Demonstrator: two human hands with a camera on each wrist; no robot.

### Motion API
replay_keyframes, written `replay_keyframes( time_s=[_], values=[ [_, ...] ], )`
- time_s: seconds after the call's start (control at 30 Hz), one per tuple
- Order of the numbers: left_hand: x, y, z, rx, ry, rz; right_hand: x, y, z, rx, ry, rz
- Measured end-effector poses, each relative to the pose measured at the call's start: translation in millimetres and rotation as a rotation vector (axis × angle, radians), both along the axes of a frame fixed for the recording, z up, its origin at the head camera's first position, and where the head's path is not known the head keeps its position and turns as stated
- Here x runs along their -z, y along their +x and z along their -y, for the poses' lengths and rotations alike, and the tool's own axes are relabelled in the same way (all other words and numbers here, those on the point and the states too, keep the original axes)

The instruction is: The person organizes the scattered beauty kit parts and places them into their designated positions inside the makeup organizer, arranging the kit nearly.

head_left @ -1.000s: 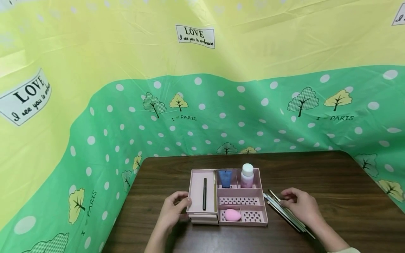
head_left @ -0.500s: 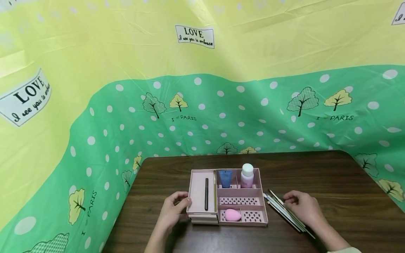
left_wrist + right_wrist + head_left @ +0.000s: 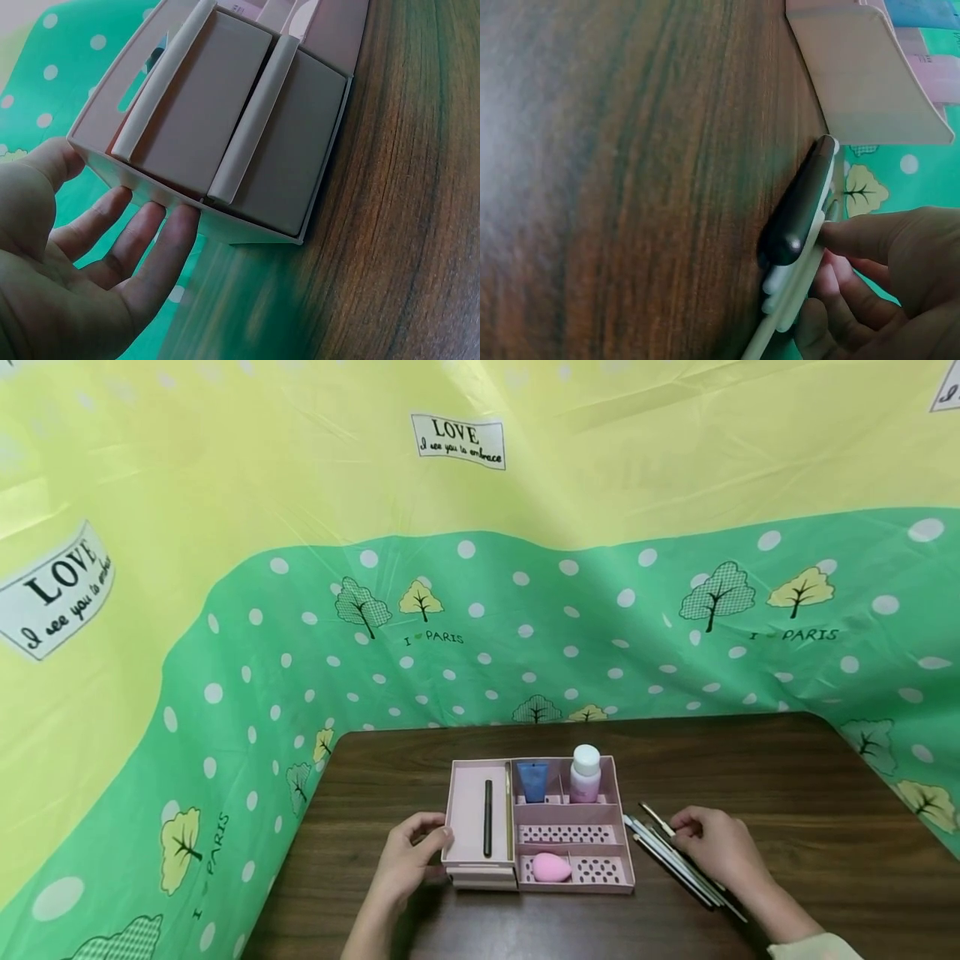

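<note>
A pink organizer box (image 3: 572, 814) stands on the table, with two drawers (image 3: 202, 97) under its left half. My left hand (image 3: 411, 853) touches the box's left side; in the left wrist view its fingertips lie against the side wall and the thumb is at the upper corner. My right hand (image 3: 720, 850) pinches a slim makeup brush (image 3: 655, 817) between thumb and forefinger. Under and beside it lie several slim brushes (image 3: 678, 870) in a slanted bundle, partly hidden by the hand. In the right wrist view a thick black handle (image 3: 802, 202) lies foremost.
The box holds a blue tube (image 3: 533, 782), a white-capped bottle (image 3: 586, 774), a pink makeup sponge (image 3: 551, 867), a black pen-like stick (image 3: 487, 818) and a gold stick (image 3: 509, 810). Behind the brown table (image 3: 390, 768) hangs a patterned curtain (image 3: 480, 610).
My right hand has shifted slightly; the pinched brush's end has lifted a little away from the bundle. The black stick on the box top rolled slightly right, then back a little. The left hand stays put.
</note>
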State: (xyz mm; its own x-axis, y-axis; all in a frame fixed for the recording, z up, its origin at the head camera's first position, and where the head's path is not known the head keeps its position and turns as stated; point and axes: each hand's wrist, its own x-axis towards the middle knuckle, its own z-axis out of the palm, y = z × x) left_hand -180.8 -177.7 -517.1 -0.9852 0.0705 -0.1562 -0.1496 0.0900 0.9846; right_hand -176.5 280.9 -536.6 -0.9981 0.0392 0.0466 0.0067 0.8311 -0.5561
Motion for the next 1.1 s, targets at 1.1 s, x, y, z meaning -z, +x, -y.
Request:
replay_keyframes(
  time_s=[1.1],
  values=[
    [-3.2, 1.5, -0.8, -0.005, 0.015, 0.015, -56.7, 3.2, 19, 0.0, -0.089, -0.171]
  ],
)
